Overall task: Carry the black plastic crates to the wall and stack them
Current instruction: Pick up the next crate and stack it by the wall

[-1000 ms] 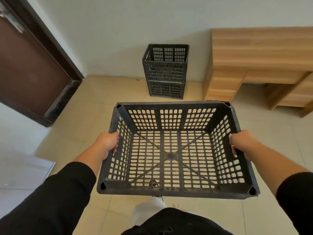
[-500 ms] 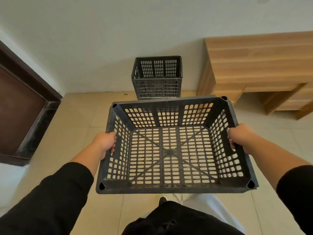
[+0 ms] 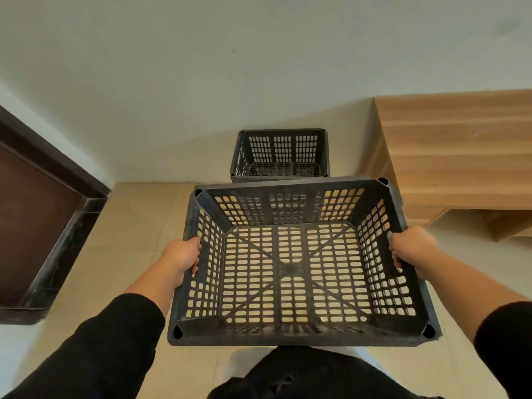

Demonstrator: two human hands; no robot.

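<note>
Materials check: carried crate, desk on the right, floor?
Black slotted crate held in both hands: looks like moulded plastic, matte and scuffed, with a uniform slot grid and ribbed base. Light brown desk: wood-grain surface, probably laminate or veneer; cannot tell which. Beige floor: tile, slight sheen, grout lines visible.

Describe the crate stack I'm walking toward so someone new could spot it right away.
Find the pale wall ahead, between the dark door frame and the wooden desk. At its foot stands the stack of black crates. Unlike the carried crate, no hand holds it.
</note>
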